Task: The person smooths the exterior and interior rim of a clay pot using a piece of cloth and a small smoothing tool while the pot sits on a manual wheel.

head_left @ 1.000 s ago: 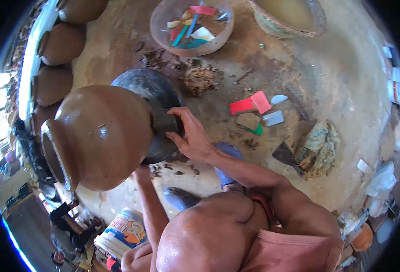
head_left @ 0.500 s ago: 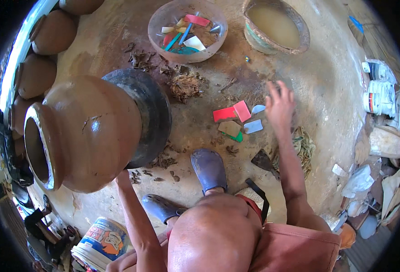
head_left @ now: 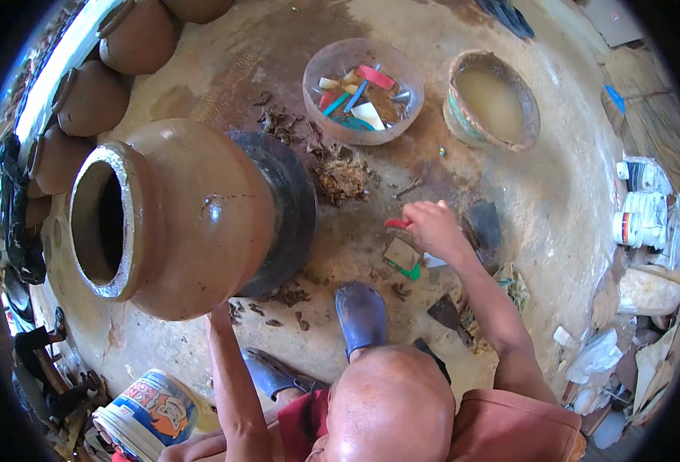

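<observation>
Head view: brown clay pots (head_left: 86, 100) line the left edge; the left hand (head_left: 218, 314), fingers hidden, steadies a big tilted clay pot (head_left: 178, 215) on the earthen floor (head_left: 556, 200). The right hand (head_left: 431, 228) pinches a red scraper (head_left: 397, 223), below a tool bowl (head_left: 363, 91) and a slurry bowl (head_left: 494, 100).

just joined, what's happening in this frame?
A person sits on a mud floor with a large brown clay pot tipped on its side, mouth facing left. The left hand props the pot from below. The right hand is out over a scatter of small flat coloured scraper pieces, fingers closed on a red piece. A bowl of similar tools and a bowl of cloudy water sit beyond.
</observation>
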Action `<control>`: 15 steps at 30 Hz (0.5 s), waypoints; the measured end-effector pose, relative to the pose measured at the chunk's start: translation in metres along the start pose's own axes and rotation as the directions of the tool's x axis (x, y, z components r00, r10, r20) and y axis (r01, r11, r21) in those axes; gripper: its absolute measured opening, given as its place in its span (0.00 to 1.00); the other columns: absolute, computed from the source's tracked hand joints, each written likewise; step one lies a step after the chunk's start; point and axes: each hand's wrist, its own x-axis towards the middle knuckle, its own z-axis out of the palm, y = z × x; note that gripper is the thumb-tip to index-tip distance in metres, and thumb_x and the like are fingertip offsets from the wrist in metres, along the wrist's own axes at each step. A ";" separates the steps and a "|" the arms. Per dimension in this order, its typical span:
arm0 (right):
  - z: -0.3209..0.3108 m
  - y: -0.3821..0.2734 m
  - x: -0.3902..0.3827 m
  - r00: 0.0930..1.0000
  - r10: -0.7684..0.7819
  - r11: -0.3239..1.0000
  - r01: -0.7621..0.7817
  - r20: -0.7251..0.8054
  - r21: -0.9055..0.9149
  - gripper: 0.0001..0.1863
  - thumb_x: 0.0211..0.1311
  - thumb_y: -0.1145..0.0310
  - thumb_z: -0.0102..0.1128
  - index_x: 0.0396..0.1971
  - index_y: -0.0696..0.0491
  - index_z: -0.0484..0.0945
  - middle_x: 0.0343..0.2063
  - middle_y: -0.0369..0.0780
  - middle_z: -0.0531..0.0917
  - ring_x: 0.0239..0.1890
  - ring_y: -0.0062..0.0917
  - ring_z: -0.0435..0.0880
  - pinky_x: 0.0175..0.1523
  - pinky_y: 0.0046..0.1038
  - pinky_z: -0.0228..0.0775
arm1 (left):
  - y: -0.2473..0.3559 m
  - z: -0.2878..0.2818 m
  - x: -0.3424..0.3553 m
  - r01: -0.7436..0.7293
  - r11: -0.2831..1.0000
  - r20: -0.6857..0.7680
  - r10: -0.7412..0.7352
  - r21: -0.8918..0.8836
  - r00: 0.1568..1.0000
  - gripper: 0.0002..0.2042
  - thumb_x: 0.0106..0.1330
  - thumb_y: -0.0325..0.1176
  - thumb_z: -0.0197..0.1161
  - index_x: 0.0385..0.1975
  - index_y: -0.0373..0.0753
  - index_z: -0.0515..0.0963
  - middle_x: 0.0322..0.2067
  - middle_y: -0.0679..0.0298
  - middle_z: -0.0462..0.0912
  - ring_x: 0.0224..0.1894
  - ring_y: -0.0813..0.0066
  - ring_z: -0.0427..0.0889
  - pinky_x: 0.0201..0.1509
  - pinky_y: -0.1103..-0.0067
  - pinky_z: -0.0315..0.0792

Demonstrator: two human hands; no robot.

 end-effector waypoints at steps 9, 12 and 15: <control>-0.117 0.006 0.177 0.785 0.295 0.830 0.072 -0.545 0.552 0.07 0.63 0.74 0.72 0.38 0.58 0.83 0.32 0.48 0.91 0.35 0.34 0.94 0.39 0.37 0.84 | -0.006 0.009 0.004 0.018 1.000 -0.007 -0.018 -0.017 1.000 0.32 0.74 0.55 0.62 0.71 0.44 0.68 0.69 0.60 0.72 0.65 0.54 0.77 0.66 0.57 0.75; -0.105 0.044 0.247 0.912 0.183 0.983 -0.182 -0.367 0.037 0.07 0.61 0.72 0.70 0.36 0.58 0.85 0.34 0.51 0.91 0.40 0.42 0.94 0.45 0.44 0.85 | -0.009 0.010 0.004 0.023 0.999 -0.007 -0.023 -0.022 1.000 0.32 0.74 0.56 0.62 0.71 0.44 0.68 0.69 0.60 0.72 0.65 0.54 0.77 0.66 0.56 0.76; -0.073 0.069 0.280 0.962 0.159 0.962 -0.201 -0.223 -0.183 0.08 0.55 0.72 0.71 0.35 0.58 0.88 0.34 0.58 0.89 0.42 0.54 0.91 0.50 0.48 0.85 | -0.017 0.008 0.001 0.042 0.999 -0.009 -0.042 -0.030 0.999 0.32 0.74 0.56 0.62 0.71 0.45 0.67 0.69 0.60 0.72 0.65 0.54 0.77 0.66 0.56 0.76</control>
